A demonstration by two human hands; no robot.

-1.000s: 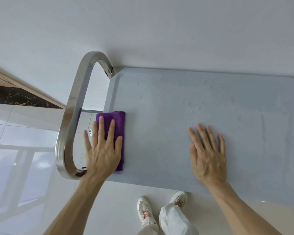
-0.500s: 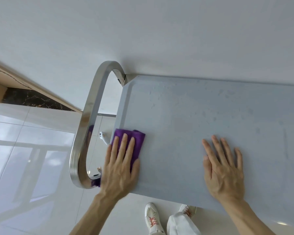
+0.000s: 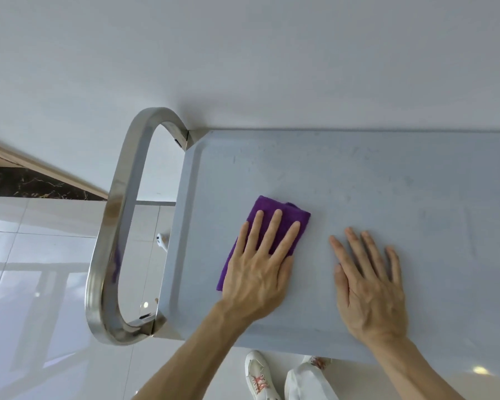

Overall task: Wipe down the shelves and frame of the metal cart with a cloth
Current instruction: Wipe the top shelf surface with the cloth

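Left grip: left hand [image 3: 259, 272] lay flat, fingers spread, pressing one purple cloth [image 3: 277, 217] onto the top shelf [image 3: 401, 180].
Right grip: right hand [image 3: 370, 287] lay flat, spread, just beside.
Counts: one handle [image 3: 113, 226] at left; two shoes [image 3: 260, 376] below.

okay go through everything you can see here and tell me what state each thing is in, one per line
purple cloth: folded, flat on the top shelf, pressed under the left hand.
left hand: fingers straight, pressing the cloth.
right hand: flat, fingers spread, resting on the bare shelf.
top shelf: faint smudges and streaks showing.
cart handle: shiny, untouched.
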